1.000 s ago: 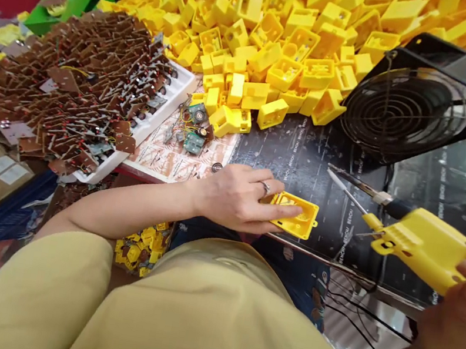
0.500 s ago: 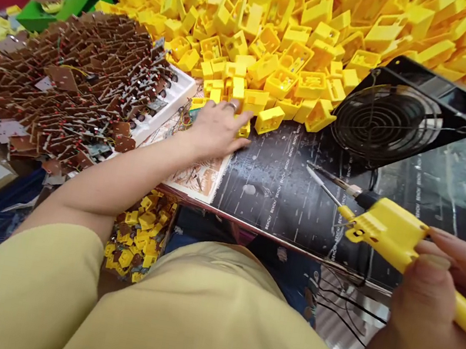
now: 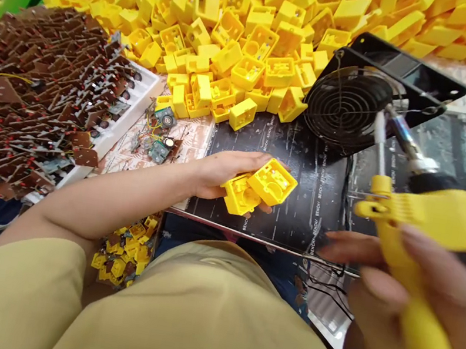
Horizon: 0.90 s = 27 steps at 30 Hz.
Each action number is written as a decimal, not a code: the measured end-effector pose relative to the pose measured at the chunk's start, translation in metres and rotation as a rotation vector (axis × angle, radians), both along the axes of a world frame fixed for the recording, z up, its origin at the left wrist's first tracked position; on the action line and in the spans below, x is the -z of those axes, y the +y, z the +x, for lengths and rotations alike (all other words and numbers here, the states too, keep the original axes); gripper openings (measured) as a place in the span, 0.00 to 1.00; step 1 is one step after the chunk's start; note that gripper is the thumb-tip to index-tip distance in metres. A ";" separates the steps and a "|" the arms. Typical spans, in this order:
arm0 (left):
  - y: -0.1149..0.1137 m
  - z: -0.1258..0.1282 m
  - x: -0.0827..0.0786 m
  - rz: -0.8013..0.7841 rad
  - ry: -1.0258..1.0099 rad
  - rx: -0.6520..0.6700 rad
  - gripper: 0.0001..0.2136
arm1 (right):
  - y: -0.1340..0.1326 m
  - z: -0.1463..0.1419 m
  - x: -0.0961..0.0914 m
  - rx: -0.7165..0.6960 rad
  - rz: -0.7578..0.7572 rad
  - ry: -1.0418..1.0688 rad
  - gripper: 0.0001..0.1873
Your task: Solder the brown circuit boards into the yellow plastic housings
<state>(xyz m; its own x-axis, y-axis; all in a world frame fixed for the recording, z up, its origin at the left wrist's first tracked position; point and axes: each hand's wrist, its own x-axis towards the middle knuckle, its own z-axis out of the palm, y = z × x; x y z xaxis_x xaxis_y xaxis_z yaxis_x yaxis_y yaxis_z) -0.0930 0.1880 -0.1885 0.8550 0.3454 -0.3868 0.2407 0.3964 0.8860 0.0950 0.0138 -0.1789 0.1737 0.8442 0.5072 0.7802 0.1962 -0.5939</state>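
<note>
My left hand (image 3: 219, 171) is closed around two small yellow plastic housings above the black bench mat. The upper yellow housing (image 3: 275, 181) shows its open, hollow side, and the lower housing (image 3: 240, 195) sits against it, partly covered. At the right, my right hand (image 3: 457, 301) grips a yellow soldering gun (image 3: 444, 217) with a metal tip and a thin white-ended feed tube. That tool is smeared by motion, and its tip points up and left in front of the black fan. Its handle slants down to the lower right corner.
A big heap of yellow housings (image 3: 255, 41) spreads along the back. Brown circuit boards (image 3: 37, 88) fill a white foam tray (image 3: 129, 112) at left. Loose small wired parts (image 3: 160, 141) lie beside it. A black fan (image 3: 347, 101) stands at right; below, a box holds yellow pieces (image 3: 126, 249).
My left hand has drawn back from the heap toward me, now with two yellow housings in it. The soldering gun in my right hand has tilted more upright.
</note>
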 end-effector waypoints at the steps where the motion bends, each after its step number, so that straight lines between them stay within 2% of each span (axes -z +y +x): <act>1: -0.001 0.002 0.003 -0.130 0.005 -0.016 0.22 | 0.004 -0.004 0.001 -0.022 0.011 -0.027 0.20; 3: -0.004 0.003 0.007 -0.235 -0.013 -0.057 0.20 | 0.018 -0.012 0.009 -0.131 0.045 -0.064 0.20; 6: -0.010 0.002 0.012 -0.127 -0.046 -0.067 0.19 | 0.039 -0.022 0.022 -0.261 0.083 -0.039 0.30; 8: -0.010 -0.001 0.015 0.069 -0.032 -0.071 0.22 | 0.046 -0.024 0.027 -0.254 0.102 -0.003 0.32; 10: -0.006 -0.007 0.021 0.318 0.002 -0.146 0.25 | 0.047 -0.022 0.029 -0.271 0.095 -0.009 0.33; 13: 0.001 -0.019 0.027 0.680 0.026 -0.283 0.22 | 0.044 -0.011 0.031 -0.407 -0.016 -0.106 0.32; 16: 0.003 -0.037 0.023 1.086 0.050 -0.253 0.18 | 0.043 -0.001 0.031 -0.491 -0.112 -0.186 0.26; 18: 0.001 -0.050 0.014 1.311 0.097 -0.205 0.18 | 0.043 0.001 0.029 -0.446 -0.099 -0.218 0.25; 21: -0.005 -0.067 0.003 1.484 0.182 -0.119 0.24 | 0.046 -0.007 0.028 -0.295 -0.003 -0.367 0.30; 24: -0.012 -0.073 0.007 1.538 0.242 -0.002 0.29 | 0.052 -0.022 0.034 -0.172 0.062 -0.528 0.31; 27: -0.016 -0.074 0.017 1.530 0.258 0.009 0.25 | 0.054 -0.031 0.044 -0.207 0.064 -0.472 0.22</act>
<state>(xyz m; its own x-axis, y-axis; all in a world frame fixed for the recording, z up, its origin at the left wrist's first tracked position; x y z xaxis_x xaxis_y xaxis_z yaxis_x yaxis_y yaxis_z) -0.1665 0.1721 -0.2053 0.8273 0.5302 0.1856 0.4426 -0.8187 0.3659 0.0645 0.0678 -0.2227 -0.2542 0.8014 0.5415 0.9011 0.3996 -0.1682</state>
